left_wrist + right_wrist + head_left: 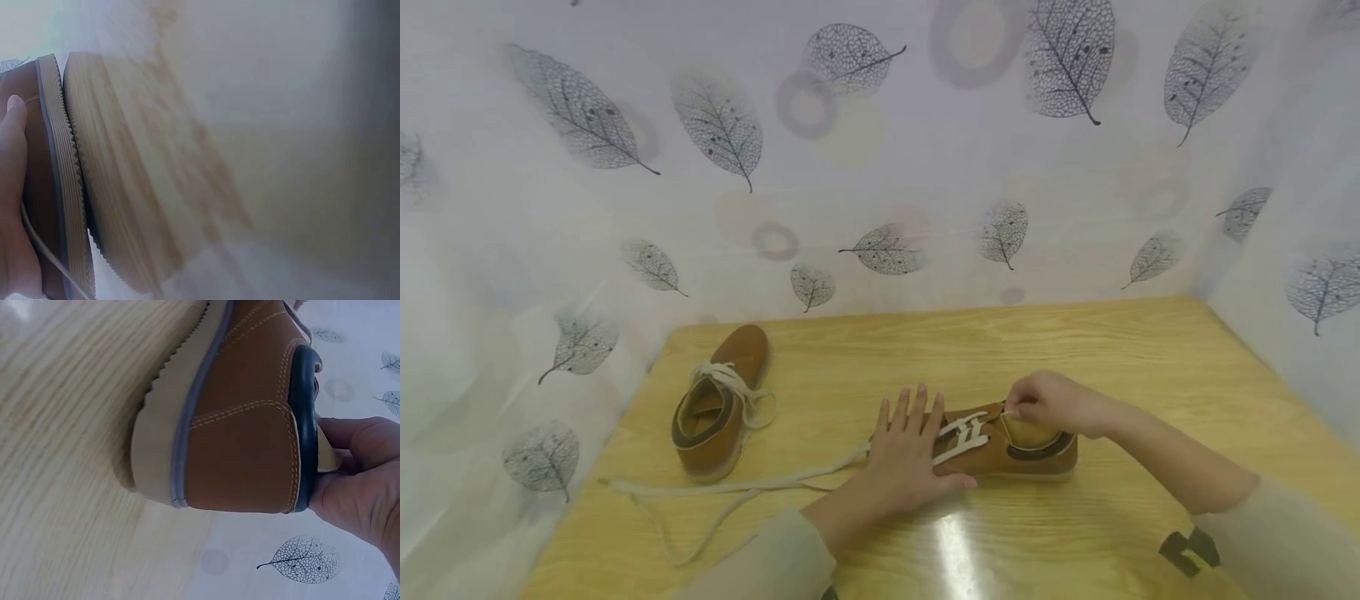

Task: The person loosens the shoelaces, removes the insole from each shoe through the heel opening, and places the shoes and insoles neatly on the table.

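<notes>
A brown lace-up shoe (992, 458) lies on the table with its toe to the left and its dark-lined opening to the right. Across its toe end rests my left hand (904, 458), fingers straight and spread, hiding much of the front. My right hand (1051, 402) is at the opening, where thumb and fingers pinch the tan tongue (326, 453) standing above the dark padded collar (303, 425). White laces (966, 433) cross the shoe's front. Their long loose ends (722, 485) trail left over the tabletop. In the left wrist view, my left hand (12, 200) lies against the shoe's side (40, 162).
A second brown shoe (718, 442), its lace tied in a bow, stands at the left of the wooden table (1075, 342). Behind and along the sides hangs a pale leaf-printed sheet (917, 158). Light glares off the tabletop near the front.
</notes>
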The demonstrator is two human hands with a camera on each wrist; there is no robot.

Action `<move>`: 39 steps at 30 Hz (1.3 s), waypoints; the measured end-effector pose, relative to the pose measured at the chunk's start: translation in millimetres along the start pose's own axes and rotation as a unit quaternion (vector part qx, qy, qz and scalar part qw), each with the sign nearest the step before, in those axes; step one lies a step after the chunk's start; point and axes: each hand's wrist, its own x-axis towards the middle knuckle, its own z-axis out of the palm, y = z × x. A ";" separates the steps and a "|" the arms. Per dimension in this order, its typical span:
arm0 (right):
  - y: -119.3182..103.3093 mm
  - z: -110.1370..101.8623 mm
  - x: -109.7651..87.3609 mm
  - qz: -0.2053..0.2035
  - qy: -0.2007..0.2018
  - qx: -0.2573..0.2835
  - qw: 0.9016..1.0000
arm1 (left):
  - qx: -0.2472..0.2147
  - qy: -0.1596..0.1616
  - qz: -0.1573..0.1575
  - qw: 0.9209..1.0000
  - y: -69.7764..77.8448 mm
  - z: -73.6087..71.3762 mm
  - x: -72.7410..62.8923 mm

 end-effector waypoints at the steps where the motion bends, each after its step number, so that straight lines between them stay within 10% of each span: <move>1: -0.4 -1.8 1.1 0.011 -0.006 0.013 1.000 | -0.001 0.001 -0.001 1.000 -0.2 0.3 0.0; 9: -9.2 -14.3 7.1 0.044 -0.045 0.037 0.997 | 0.000 0.005 -0.007 1.000 -1.5 0.6 0.4; 21: -19.2 -18.0 2.0 0.001 -0.017 -0.119 0.993 | -0.020 -0.007 -0.005 1.000 -0.8 2.3 0.9; 30: -0.1 -21.4 -6.4 0.042 0.008 -0.004 0.999 | -0.007 -0.006 -0.003 1.000 -2.4 2.8 2.0; 39: 17.8 -31.4 -7.3 0.118 -0.002 0.138 0.983 | -0.009 -0.017 0.003 1.000 -1.9 1.6 2.1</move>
